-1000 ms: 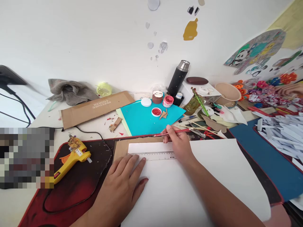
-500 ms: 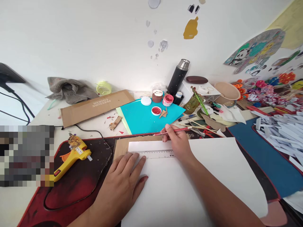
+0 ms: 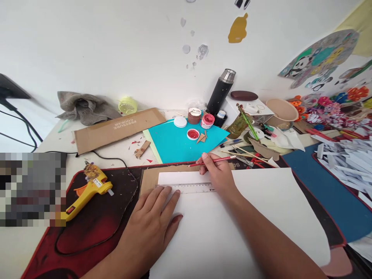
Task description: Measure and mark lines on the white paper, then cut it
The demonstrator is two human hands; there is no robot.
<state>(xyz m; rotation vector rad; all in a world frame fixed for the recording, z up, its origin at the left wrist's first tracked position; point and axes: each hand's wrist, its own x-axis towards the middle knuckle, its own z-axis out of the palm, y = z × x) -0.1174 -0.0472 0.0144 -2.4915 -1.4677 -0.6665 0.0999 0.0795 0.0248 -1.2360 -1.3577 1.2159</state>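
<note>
A large sheet of white paper (image 3: 203,232) lies in front of me, over a piece of brown cardboard (image 3: 148,182) that shows at its top left. Across the paper's upper part rests a clear ruler (image 3: 192,188). My left hand (image 3: 155,217) lies flat with fingers spread, its fingertips on the ruler's left end. In my right hand (image 3: 217,170) is a red pencil (image 3: 223,159), pinched between thumb and fingers and tilted nearly level above the paper's far edge. The heel of that hand covers the ruler's right end.
A yellow glue gun (image 3: 90,193) sits on the dark red-edged mat at left. Beyond the paper are a cardboard strip (image 3: 119,130), a blue sheet (image 3: 171,145) with open paint jars, a black flask (image 3: 221,91) and pliers (image 3: 244,161). White paper strips (image 3: 345,166) pile up at right.
The camera view has shifted slightly. Both hands, the ruler and the pencil keep nearly the same places on the paper.
</note>
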